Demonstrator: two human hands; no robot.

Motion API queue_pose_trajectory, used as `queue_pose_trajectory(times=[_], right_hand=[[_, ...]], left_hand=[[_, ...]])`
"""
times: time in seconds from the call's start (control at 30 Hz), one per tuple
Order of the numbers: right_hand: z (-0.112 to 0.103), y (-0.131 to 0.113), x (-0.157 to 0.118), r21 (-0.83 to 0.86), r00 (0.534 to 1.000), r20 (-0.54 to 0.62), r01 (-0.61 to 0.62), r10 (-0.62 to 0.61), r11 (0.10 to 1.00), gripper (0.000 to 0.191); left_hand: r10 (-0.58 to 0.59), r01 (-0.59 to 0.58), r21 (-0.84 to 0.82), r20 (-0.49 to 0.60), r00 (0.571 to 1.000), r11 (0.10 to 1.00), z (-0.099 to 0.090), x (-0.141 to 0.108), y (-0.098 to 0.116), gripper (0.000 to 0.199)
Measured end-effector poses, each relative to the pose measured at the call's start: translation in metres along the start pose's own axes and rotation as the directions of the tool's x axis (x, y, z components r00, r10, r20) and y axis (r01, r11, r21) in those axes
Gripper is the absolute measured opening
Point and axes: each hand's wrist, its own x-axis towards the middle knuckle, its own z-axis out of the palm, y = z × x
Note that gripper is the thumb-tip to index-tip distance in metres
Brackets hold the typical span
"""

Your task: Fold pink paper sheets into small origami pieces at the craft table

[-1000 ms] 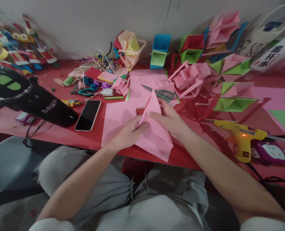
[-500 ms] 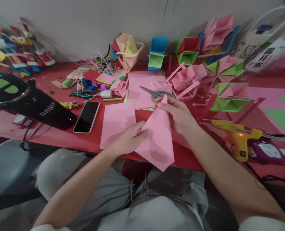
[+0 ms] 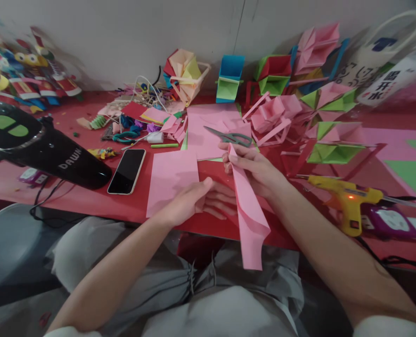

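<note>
A folded sheet of pink paper (image 3: 250, 210) hangs from my right hand (image 3: 252, 166), pinched near its upper end, its lower end reaching past the table's front edge. My left hand (image 3: 203, 199) is open, fingers stretched toward the paper's left side; whether the fingertips touch it I cannot tell. Beneath and behind that hand lies a flat pink sheet (image 3: 173, 175). Just beyond my right hand, scissors (image 3: 231, 136) rest on a stack of pink paper (image 3: 211, 121).
A phone (image 3: 127, 171) and a leaning black bottle (image 3: 63, 152) stand to the left. At right are a yellow glue gun (image 3: 352, 201) with a lit orange light and folded paper models (image 3: 334, 142). Paper scraps (image 3: 134, 117) and small craft bits lie at the back left.
My left hand has let go of the pink paper and opened. The paper has turned narrower and swung slightly right and down, still held by my right hand.
</note>
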Motion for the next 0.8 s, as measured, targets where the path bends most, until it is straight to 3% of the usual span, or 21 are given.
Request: queue_pose_trajectory(times=[0.13, 0.33, 0.57, 0.7, 0.8], right_hand=[[0.004, 0.006, -0.002, 0.073, 0.994, 0.106, -0.001, -0.006, 0.997, 0.046], [0.009, 0.007, -0.005, 0.165, 0.985, 0.169, 0.003, -0.031, 0.986, 0.044], [0.019, 0.0, -0.01, 0.028, 0.992, 0.122, 0.016, -0.019, 0.999, 0.045], [0.017, 0.001, -0.007, -0.062, 0.988, 0.154, -0.024, 0.033, 0.998, 0.052], [0.013, 0.002, -0.003, -0.085, 0.987, 0.157, -0.021, 0.034, 0.996, 0.046]], left_hand=[[0.055, -0.058, -0.009, -0.162, 0.985, 0.998, 0.006, 0.009, -0.005, 0.033], [0.033, -0.042, -0.106, -0.087, 0.996, 0.993, 0.016, 0.014, -0.016, 0.039], [0.053, -0.067, -0.164, -0.092, 0.994, 0.984, 0.017, 0.014, -0.02, 0.039], [0.054, -0.099, -0.226, -0.2, 0.978, 0.969, 0.02, 0.011, -0.014, 0.043], [0.079, -0.131, -0.168, -0.285, 0.955, 0.977, 0.02, 0.009, -0.008, 0.045]])
